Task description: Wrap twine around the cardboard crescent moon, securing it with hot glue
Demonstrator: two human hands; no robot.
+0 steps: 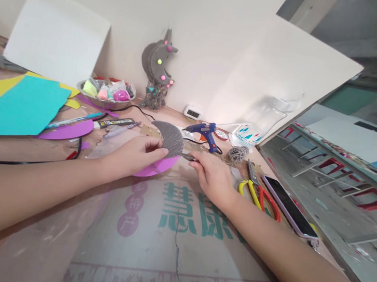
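Note:
My left hand point(141, 155) is closed on a grey, yarn-covered crescent point(173, 139), with the thumb on its face. Beneath the crescent, against its lower edge, lies a purple sheet with a rounded edge point(156, 169). Between its fingertips, my right hand point(213, 176) pinches a slim dark tool with a pale tip point(188, 156), pointing left at the crescent's right edge. Its exact kind is too small to make out. Just beyond the hands sits a blue glue gun point(206, 132), and right of that a ball of grey yarn point(238, 154).
Pliers with yellow and red handles point(260, 197) and a phone point(288, 207) lie at right. A clear jug point(265, 120) stands behind. A finished-looking moon ornament point(159, 67) leans on the wall. At left are a bowl of clay point(106, 92), markers point(114, 123) and a turquoise sheet point(18, 109).

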